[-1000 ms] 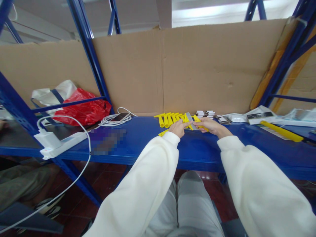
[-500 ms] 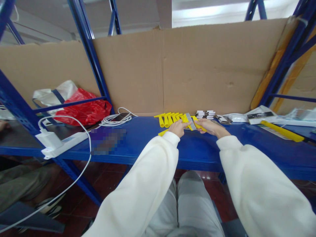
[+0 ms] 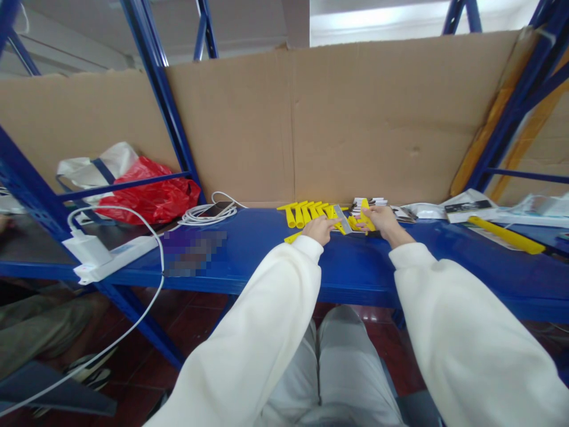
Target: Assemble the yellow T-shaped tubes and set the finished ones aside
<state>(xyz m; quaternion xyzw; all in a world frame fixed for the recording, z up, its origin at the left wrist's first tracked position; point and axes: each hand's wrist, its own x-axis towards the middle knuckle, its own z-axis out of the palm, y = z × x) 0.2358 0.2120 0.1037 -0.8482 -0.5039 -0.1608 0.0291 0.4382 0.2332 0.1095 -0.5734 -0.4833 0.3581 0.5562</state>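
My left hand (image 3: 318, 230) is closed on a yellow scraper with a flat grey blade (image 3: 342, 219), which slants up in front of the fingers. To the right of it, my right hand (image 3: 381, 220) pinches a flat yellow plastic piece (image 3: 365, 216), held upright and apart from the blade. Behind my left hand, several yellow T-shaped handles (image 3: 291, 216) lie in a row. Another yellow piece (image 3: 292, 238) shows partly beside my left wrist. Just behind my right hand is a stack of small black-and-white packets (image 3: 370, 203), partly covered by it.
A blue bench (image 3: 262, 249) runs below a cardboard wall (image 3: 355, 118). On the left are a red plastic bag (image 3: 151, 190), coiled white cable (image 3: 208, 214) and a power strip (image 3: 128, 255). A long yellow tool (image 3: 507, 234) lies on the right. Another person's leg shows at lower left.
My right hand has moved slightly right and up with the yellow piece, which has turned from slanting to upright and come away from the blade. My left hand has stayed nearly still.
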